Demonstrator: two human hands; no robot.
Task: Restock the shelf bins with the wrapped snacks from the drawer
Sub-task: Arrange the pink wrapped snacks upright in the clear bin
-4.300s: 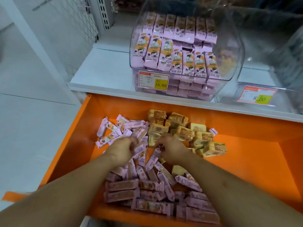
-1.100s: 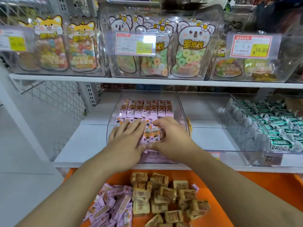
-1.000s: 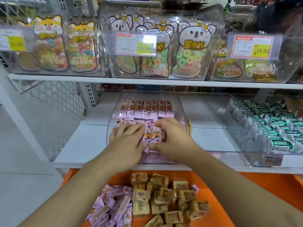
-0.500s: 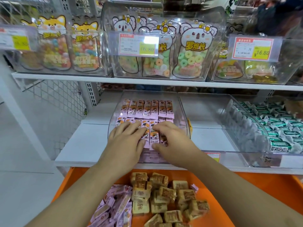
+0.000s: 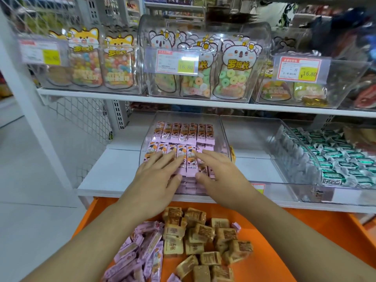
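A clear plastic bin (image 5: 220, 137) on the lower shelf holds two neat rows of pink wrapped snacks (image 5: 184, 132). My left hand (image 5: 157, 176) and my right hand (image 5: 218, 171) lie flat over the front row, fingers straight, a few pink packets showing between them. Below, the open orange drawer (image 5: 305, 241) holds loose pink wrapped snacks (image 5: 140, 251) on its left and tan wrapped snacks (image 5: 203, 239) in its middle.
To the right stands an unfilled clear bin (image 5: 250, 139), then one with green-and-white snacks (image 5: 329, 159). The upper shelf (image 5: 203, 102) carries clear bins of bagged gummies with price tags. A white upright and wire mesh (image 5: 85, 117) stand to the left.
Since the drawer frame both hands have carried pink snacks up into the bin. Over the last second the fingers have let go and flattened out on the front row.
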